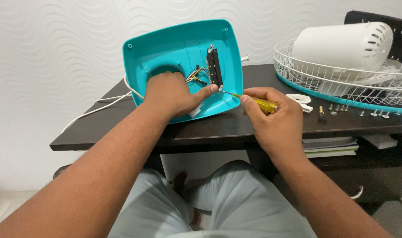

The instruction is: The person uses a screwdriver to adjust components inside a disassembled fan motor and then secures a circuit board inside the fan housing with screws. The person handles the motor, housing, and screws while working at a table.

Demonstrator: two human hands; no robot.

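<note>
A turquoise plastic fan base (174, 42) stands tilted on edge on the dark table (236, 125), its hollow underside facing me. Inside it a black switch block (214, 67) is mounted, with coloured wires (194, 74) beside it. My left hand (172, 94) rests inside the base, its thumb reaching toward the lower end of the switch block. My right hand (273, 119) grips a yellow-handled screwdriver (260, 103), whose tip touches a screw at the bottom of the block.
A white wire fan guard (342, 77) with a turquoise rim lies at the right, holding a white motor housing (342, 44). Several loose screws (364, 112), a brass nut (321, 115) and a white plastic ring (300, 99) lie nearby. A white cord (99, 108) trails left.
</note>
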